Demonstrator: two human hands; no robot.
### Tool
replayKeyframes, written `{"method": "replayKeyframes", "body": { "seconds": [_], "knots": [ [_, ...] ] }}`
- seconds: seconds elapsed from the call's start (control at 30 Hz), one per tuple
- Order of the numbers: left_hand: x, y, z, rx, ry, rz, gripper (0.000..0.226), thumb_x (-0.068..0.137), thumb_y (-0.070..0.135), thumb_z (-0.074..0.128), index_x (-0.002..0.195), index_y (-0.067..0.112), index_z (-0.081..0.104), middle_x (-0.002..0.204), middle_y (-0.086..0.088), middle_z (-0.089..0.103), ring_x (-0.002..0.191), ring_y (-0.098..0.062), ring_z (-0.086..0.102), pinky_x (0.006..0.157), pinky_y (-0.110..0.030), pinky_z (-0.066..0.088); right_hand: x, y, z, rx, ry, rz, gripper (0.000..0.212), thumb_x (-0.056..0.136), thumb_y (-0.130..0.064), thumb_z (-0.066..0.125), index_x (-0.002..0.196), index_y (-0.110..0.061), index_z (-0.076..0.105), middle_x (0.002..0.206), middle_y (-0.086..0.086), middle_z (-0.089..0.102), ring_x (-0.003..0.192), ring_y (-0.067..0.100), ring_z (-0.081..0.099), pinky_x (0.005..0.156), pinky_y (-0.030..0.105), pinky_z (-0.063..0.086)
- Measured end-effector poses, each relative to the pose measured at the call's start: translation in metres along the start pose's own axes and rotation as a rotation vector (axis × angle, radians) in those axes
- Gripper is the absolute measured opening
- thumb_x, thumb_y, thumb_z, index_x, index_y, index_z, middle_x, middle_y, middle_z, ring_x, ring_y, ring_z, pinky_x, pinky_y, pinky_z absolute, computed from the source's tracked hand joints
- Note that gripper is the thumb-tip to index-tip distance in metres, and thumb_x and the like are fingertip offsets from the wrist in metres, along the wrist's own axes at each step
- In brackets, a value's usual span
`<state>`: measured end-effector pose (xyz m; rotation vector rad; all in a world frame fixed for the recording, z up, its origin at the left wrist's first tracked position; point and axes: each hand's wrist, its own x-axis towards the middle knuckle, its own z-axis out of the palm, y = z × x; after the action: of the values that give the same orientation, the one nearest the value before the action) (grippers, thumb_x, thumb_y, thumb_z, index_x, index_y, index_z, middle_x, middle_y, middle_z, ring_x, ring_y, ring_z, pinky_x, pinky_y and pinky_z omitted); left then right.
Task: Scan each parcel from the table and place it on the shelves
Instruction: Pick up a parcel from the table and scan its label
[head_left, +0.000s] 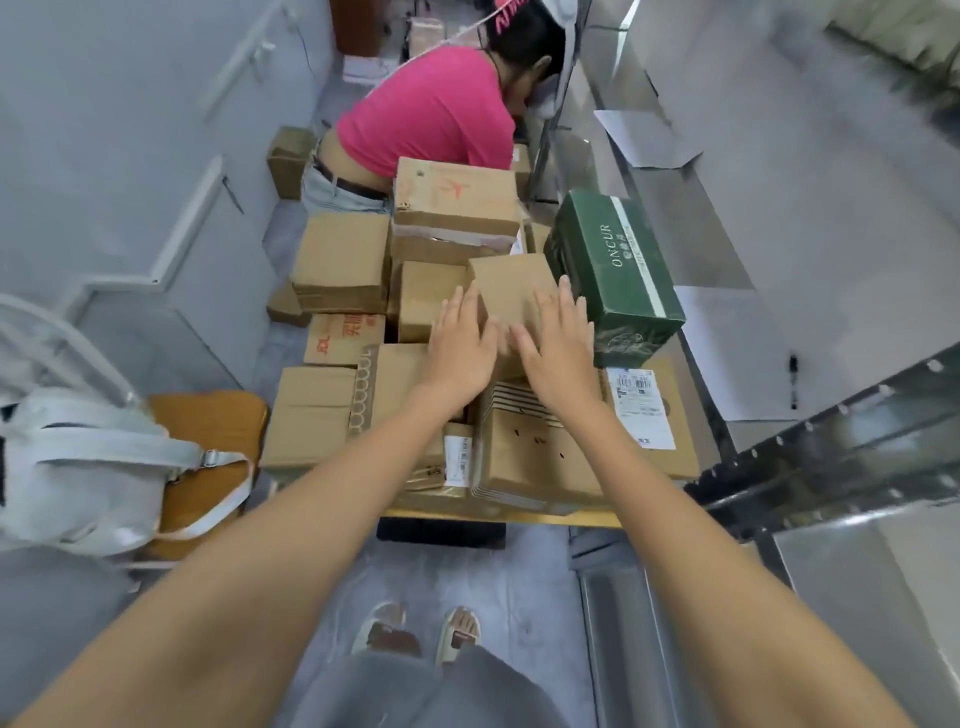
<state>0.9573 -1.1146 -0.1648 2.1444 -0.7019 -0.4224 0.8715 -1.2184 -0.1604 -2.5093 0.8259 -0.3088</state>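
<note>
A small plain brown parcel (511, 291) lies tilted on top of the heap of cardboard parcels on the table (498, 517). My left hand (462, 345) rests flat against its left lower side, fingers spread. My right hand (558, 348) lies flat on its right lower corner, fingers spread. Neither hand is closed around it. A dark green box (613, 275) stands right beside it. A brown box with a white barcode label (641, 405) lies at the near right. No scanner is visible.
A person in a pink top (431, 114) bends over at the far end of the parcels. Metal shelves (779, 291) run along the right. A wooden chair with a grey bag (93, 467) stands at the left. Grey floor lies at my feet.
</note>
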Motion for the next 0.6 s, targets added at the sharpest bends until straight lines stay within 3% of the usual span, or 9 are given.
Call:
{"method": "replayKeyframes", "body": {
  "seconds": [0.17, 0.3, 0.43, 0.5, 0.6],
  "knots": [
    [0.008, -0.001, 0.011, -0.163, -0.041, -0.039, 0.057, 0.111, 0.033, 0.033, 0.163, 0.019, 0.013, 0.171, -0.007, 0.014, 0.158, -0.022, 0.009, 0.128, -0.044, 0.012, 0.009, 0.001, 0.008, 0.046, -0.037, 0.144, 0.058, 0.104, -0.047, 0.042, 0.154, -0.020, 0.031, 0.168, 0.015, -0.002, 0.150, 0.040, 0.017, 0.120, 0.055, 0.019],
    [0.011, 0.003, 0.012, -0.334, -0.067, -0.086, 0.061, 0.111, 0.029, 0.035, 0.164, 0.023, 0.005, 0.170, -0.005, 0.016, 0.155, -0.023, 0.022, 0.126, -0.042, 0.022, 0.014, -0.008, 0.012, 0.117, -0.032, 0.234, 0.064, 0.101, -0.045, 0.050, 0.156, -0.019, 0.030, 0.163, 0.015, 0.023, 0.146, 0.037, 0.026, 0.119, 0.052, 0.024],
    [0.017, 0.005, 0.004, -0.475, -0.019, -0.145, 0.061, 0.110, 0.023, 0.037, 0.164, 0.023, 0.009, 0.169, -0.004, 0.022, 0.153, -0.022, 0.026, 0.125, -0.044, 0.025, 0.010, -0.023, 0.019, 0.276, 0.094, 0.249, 0.058, 0.097, -0.032, 0.060, 0.150, -0.016, 0.041, 0.151, 0.011, 0.037, 0.139, 0.031, 0.032, 0.115, 0.045, 0.030],
    [0.019, 0.005, -0.003, -0.532, 0.009, -0.144, 0.060, 0.110, 0.023, 0.038, 0.163, 0.024, 0.012, 0.167, -0.004, 0.027, 0.151, -0.022, 0.030, 0.124, -0.044, 0.027, 0.005, -0.032, 0.023, 0.312, 0.188, 0.224, 0.057, 0.097, -0.028, 0.062, 0.149, -0.016, 0.043, 0.149, 0.009, 0.040, 0.136, 0.027, 0.034, 0.111, 0.033, 0.030],
    [0.021, 0.002, -0.015, -0.568, 0.026, -0.098, 0.059, 0.110, 0.027, 0.039, 0.163, 0.028, 0.013, 0.166, -0.001, 0.030, 0.149, -0.019, 0.034, 0.121, -0.036, 0.030, 0.005, -0.047, 0.023, 0.499, 0.323, 0.257, 0.067, 0.098, -0.028, 0.061, 0.156, -0.018, 0.028, 0.146, 0.004, 0.043, 0.135, 0.019, 0.036, 0.106, 0.026, 0.027]
  ]
}}
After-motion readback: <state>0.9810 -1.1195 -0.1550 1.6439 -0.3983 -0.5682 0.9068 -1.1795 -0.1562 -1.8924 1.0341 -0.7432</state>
